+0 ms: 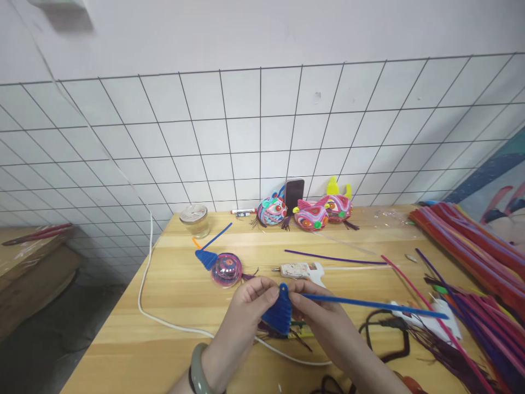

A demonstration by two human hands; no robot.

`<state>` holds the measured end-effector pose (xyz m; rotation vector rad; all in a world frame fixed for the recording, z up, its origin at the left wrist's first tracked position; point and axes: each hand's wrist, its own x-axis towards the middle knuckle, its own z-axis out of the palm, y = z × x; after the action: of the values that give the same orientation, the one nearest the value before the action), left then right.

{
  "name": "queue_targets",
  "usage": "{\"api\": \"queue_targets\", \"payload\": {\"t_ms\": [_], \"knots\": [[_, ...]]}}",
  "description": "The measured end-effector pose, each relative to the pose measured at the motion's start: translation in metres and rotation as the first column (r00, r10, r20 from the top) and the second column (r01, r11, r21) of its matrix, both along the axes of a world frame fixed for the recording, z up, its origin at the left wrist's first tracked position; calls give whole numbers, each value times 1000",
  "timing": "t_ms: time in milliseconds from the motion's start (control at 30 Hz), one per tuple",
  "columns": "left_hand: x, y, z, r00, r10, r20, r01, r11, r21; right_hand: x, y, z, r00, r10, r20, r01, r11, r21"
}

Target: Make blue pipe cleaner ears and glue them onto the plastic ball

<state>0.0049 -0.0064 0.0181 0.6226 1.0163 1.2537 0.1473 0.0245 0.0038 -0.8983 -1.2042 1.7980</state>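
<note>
Between my two hands is a fan-shaped piece of bent blue pipe cleaner point(279, 316), with a small loop at its top. My left hand point(248, 309) is closed, pinching the piece's left side near the loop. From the other side my right hand point(322, 312) pinches it, and a long straight tail of blue pipe cleaner point(369, 304) runs out to the right. A similar blue pipe-cleaner fan point(206, 259) lies farther left, against a clear round dome with a pink and purple coil point(227, 270). Dark threads and a green item below my fingers are partly hidden.
A white glue gun point(299, 270) lies beyond my hands, another glue gun point(445, 317) to the right. Bundles of pipe cleaners point(467, 241) fill the right side. Coiled fish figures point(311, 215), a phone point(294, 195) and a jar point(194, 221) stand behind. A white cord point(176, 326) crosses the table.
</note>
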Motion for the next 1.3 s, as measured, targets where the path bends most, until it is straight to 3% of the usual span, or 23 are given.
{"api": "queue_targets", "payload": {"t_ms": [600,800,1000,1300], "knots": [[-3,-1,-4,979,-76,191,77,997,1,3,2,-7,999,28,-36,-25,997,77],[-3,-1,-7,951,-165,263,168,986,12,2,0,5,991,91,-94,-74,983,171],[-3,-1,-9,949,-155,273,160,987,4,2,-2,11,1000,21,-18,-15,962,271],[-1,0,-7,933,-189,306,194,981,14,-1,-4,3,979,123,-161,-95,981,167]]}}
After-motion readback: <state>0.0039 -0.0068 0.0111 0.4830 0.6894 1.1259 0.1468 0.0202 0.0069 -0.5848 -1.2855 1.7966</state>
